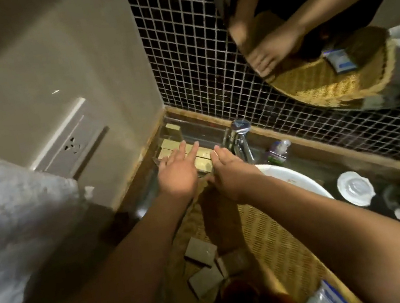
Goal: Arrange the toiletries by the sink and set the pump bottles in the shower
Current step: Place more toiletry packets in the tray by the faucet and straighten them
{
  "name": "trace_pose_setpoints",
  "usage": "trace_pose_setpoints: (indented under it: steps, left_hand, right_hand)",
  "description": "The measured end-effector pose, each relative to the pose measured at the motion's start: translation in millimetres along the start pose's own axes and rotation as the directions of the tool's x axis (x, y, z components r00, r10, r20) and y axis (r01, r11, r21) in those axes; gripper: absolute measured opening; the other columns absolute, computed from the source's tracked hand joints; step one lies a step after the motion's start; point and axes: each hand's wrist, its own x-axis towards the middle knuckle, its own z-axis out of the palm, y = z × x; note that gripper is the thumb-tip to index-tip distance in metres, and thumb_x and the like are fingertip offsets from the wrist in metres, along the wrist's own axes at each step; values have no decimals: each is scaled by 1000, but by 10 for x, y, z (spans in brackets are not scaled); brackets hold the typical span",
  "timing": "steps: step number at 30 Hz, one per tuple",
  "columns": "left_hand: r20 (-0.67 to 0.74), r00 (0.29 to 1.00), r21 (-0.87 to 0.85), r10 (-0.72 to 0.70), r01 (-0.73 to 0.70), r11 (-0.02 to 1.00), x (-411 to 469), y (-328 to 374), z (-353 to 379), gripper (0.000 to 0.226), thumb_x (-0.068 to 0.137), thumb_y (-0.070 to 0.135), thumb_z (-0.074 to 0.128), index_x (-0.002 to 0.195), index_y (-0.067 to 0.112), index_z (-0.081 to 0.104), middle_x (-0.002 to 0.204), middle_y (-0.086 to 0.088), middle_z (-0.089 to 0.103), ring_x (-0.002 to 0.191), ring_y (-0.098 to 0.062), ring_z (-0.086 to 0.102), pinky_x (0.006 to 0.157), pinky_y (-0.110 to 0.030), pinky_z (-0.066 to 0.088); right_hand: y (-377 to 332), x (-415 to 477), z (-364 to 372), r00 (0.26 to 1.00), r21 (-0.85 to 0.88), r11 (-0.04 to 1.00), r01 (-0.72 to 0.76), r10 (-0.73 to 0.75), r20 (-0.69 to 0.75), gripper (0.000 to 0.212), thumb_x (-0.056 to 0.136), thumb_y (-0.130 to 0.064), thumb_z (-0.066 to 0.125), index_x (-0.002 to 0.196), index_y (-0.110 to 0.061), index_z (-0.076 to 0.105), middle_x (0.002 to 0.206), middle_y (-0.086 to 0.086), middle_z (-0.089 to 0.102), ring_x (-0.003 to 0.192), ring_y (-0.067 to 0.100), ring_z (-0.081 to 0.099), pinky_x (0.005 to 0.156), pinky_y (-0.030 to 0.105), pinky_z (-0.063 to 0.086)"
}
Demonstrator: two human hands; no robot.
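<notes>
A row of small gold toiletry boxes (201,155) lies in a clear tray (190,126) in the counter's back left corner. My left hand (177,172) lies over the boxes with straight fingers touching their tops. My right hand (225,165) stands at the row's right end, fingers straight against the boxes. Three more brown boxes (201,251) lie in a woven basket (275,244) under my forearms. No pump bottle is in sight.
A chrome tap (242,141) stands just right of my right hand, above the white basin (290,178). A small bottle (277,151) lies behind the tap. White cups and saucers (355,187) sit at right. A mirror (318,25) reflects the basket. A towel (7,223) hangs left.
</notes>
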Motion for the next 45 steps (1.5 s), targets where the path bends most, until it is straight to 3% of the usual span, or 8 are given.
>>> trace_pose_setpoints:
  steps: [4, 10, 14, 19, 26, 31, 39, 45]
  left_hand:
    - [-106, 992, -74, 71, -79, 994, -363, 132, 49, 56, 102, 43, 27, 157, 39, 12, 166, 0, 14, 151, -21, 15, 121, -44, 13]
    - [-148, 925, 124, 351, -335, 934, -1022, 141, 403, 56, 93, 36, 49, 148, 28, 42, 166, -6, 13, 153, -26, 0, 120, -44, 0]
    - [-185, 865, 110, 467, -454, 884, -1237, 181, 443, 46, 83, 31, 62, 128, 20, 63, 146, -12, 51, 143, -32, 34, 120, -47, 20]
    - [306, 780, 198, 547, -614, 764, -1503, 170, 506, 40, 93, 39, 50, 130, 25, 55, 116, 0, 61, 105, -18, 53, 92, -36, 46]
    - [484, 765, 241, 425, -584, 775, -1628, 187, 590, 71, 94, 37, 58, 153, 24, 21, 136, -6, 41, 116, -24, 48, 86, -35, 51]
    - [418, 825, 169, 379, -481, 860, -1498, 316, 607, 51, 99, 31, 52, 146, 25, 35, 129, -1, 45, 111, -21, 51, 84, -38, 54]
    - [373, 775, 76, 510, -573, 816, -964, 827, 758, 67, 85, 28, 66, 144, 35, 35, 129, 0, 45, 120, -22, 46, 81, -34, 52]
    - [299, 769, -14, 566, -589, 808, -700, 1448, 959, 62, 83, 50, 68, 137, 41, 39, 115, 4, 51, 102, -19, 52, 71, -33, 53]
  right_hand:
    - [150, -414, 227, 1000, -47, 999, 20, -21, -7, 73, 105, -40, 38, 158, -13, -3, 166, 6, -12, 152, 23, -7, 120, 38, 3]
    - [265, -897, 882, 997, -30, 997, 72, -73, -11, 81, 99, -41, 53, 159, -17, 4, 166, 11, -11, 152, 31, 2, 122, 41, 15]
    - [299, -991, 1180, 973, -5, 977, 214, -213, 90, 68, 101, -40, 48, 158, -27, 13, 167, 6, 2, 152, 29, 7, 119, 45, 23]
    - [370, -1054, 1349, 928, 20, 929, 370, -371, 43, 48, 100, -36, 52, 146, -40, 40, 159, -8, 33, 143, 17, 35, 80, 28, 50]
    - [530, -1063, 1420, 904, -52, 906, 421, -414, 104, 45, 96, -31, 62, 140, -31, 55, 156, -5, 39, 133, 25, 39, 100, 38, 45]
    - [837, -1168, 1462, 969, 21, 969, 248, -248, -13, 45, 98, -31, 56, 142, -34, 51, 156, 0, 38, 136, 27, 34, 106, 39, 38]
    - [1377, -1739, 1452, 950, 351, 927, -135, 222, -221, 28, 95, -25, 60, 121, -30, 71, 137, 5, 55, 127, 30, 47, 102, 41, 41]
    - [1543, -1974, 1357, 959, 237, 940, -244, 270, -83, 32, 96, -29, 58, 126, -39, 61, 161, -8, 28, 136, 29, 35, 100, 47, 46]
